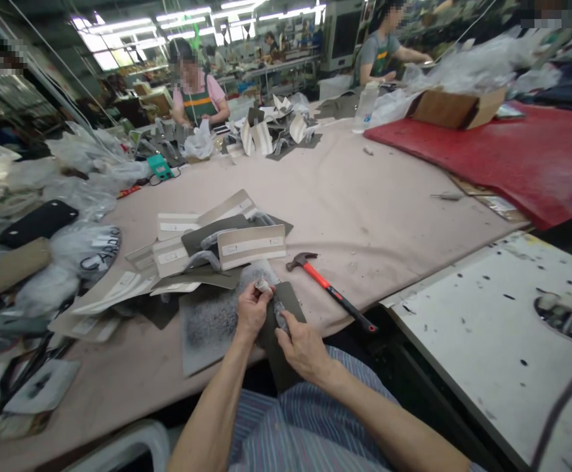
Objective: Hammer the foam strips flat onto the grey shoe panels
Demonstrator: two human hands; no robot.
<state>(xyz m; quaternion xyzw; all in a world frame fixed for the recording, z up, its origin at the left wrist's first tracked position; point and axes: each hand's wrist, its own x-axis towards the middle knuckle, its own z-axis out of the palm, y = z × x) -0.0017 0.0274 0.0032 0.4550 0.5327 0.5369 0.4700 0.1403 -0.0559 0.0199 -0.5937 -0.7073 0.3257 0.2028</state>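
A dark grey-green panel (286, 364) lies at the table's near edge, reaching over my lap. A strip wrapped in cloudy plastic, like a handle (279, 313), runs along it. My left hand (252, 309) is closed in a pinch on a small whitish piece (263, 286) at the far end of this strip; whether it is bunched plastic I cannot tell. Lower down, my right hand (306, 344) is closed, thumb and fingers gripping the wrapped strip. Under the panel's left side is a grey speckled board (207, 331). A claw hammer (332, 288) with a red and black handle lies to the right.
Similar panels (251, 246) with pale backs are piled just beyond my hands. Plastic bags (69, 242) crowd the left. A red sheet (492, 157) bears a cardboard box (443, 108). A white worktable (487, 328) adjoins at right. Two people work across the table.
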